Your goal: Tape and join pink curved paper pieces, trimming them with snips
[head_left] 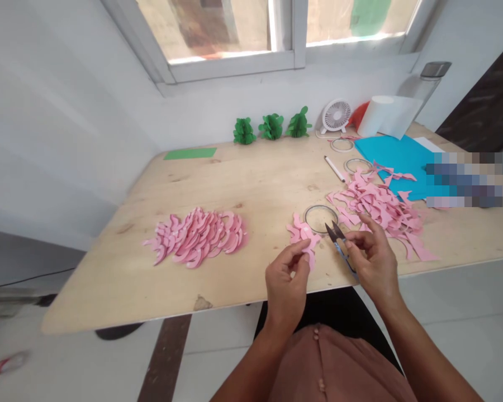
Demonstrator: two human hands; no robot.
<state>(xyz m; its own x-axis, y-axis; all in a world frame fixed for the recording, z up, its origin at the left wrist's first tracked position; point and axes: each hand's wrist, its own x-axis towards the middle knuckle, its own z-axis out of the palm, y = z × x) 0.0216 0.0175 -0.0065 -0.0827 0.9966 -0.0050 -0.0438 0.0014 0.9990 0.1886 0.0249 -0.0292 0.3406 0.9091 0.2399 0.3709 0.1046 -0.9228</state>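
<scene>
Pink is the paper piece [308, 247] that your left hand [285, 279] pinches, just in front of the clear ring [321, 219]. Your right hand [373, 262], near it but apart, is closed on the small snips [339, 243]. Left of the ring lies a big pile of curved pieces [197, 237], and right of it lie the scraps [377, 209]. I judge most of the cutting is done.

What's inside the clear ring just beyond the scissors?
Only bare table wood shows inside the clear ring. The scissors, held in the right hand, cover its near right rim. The left hand pinches a pink cutout nearby.
</scene>
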